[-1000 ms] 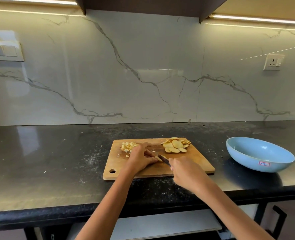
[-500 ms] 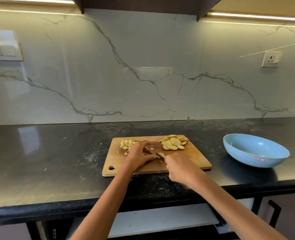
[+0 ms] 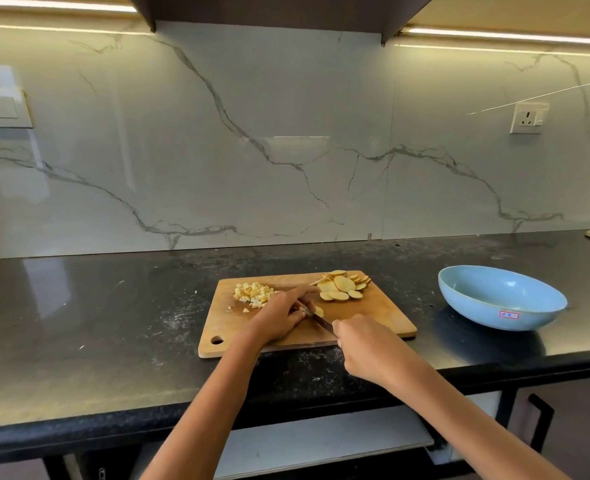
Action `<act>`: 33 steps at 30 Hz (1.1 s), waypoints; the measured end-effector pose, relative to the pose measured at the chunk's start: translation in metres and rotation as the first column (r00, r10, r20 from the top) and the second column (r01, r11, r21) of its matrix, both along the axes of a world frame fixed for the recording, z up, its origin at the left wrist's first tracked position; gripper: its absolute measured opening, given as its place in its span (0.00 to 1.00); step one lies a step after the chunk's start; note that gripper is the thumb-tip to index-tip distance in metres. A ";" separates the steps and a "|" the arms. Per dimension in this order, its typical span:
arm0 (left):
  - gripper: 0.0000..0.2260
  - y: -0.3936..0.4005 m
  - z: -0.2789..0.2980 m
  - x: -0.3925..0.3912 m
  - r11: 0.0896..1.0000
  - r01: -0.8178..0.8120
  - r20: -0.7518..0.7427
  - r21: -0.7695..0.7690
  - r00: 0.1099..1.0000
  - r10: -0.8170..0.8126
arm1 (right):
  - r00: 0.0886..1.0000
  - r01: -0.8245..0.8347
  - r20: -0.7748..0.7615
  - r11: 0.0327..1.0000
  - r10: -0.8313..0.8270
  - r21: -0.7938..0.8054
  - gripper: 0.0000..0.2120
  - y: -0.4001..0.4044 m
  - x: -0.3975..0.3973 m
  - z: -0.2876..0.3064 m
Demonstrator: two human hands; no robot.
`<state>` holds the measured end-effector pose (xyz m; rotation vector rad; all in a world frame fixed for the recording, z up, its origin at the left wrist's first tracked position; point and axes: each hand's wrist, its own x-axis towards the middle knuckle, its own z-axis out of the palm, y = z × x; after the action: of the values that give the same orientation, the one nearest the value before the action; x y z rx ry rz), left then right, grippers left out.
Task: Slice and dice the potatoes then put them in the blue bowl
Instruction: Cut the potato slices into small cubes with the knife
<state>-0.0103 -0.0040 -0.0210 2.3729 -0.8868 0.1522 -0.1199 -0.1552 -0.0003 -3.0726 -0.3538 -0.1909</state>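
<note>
One cutting board (image 3: 383,320), one blue bowl (image 3: 487,306), one knife (image 3: 321,319), two hands.

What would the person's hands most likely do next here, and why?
Probably press the knife down through the potato slice pinned by the left hand. The right hand grips the handle with the blade at that slice, a pile of slices waits uncut, only some diced pieces exist, and the blue bowl holds nothing.
</note>
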 end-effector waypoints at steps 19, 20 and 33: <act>0.17 -0.016 -0.002 -0.001 0.998 -0.057 0.122 0.007 0.991 0.056 | 0.997 0.079 -0.021 0.990 -0.077 0.114 0.13 -0.037 -0.001 0.026; 0.15 -0.016 -0.002 0.000 0.998 -0.062 0.136 0.022 0.989 0.058 | 0.997 0.077 -0.019 0.988 -0.075 0.133 0.13 -0.037 0.000 0.025; 0.19 -0.010 0.003 0.004 0.998 -0.001 0.030 0.058 1.000 -0.001 | 0.993 0.104 -0.076 0.987 -0.095 0.124 0.13 -0.046 -0.003 0.016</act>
<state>-0.0065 -0.0137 -0.0177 2.4301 -0.9170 0.1644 -0.1229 -0.2010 0.0160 -2.9631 -0.1773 -0.1045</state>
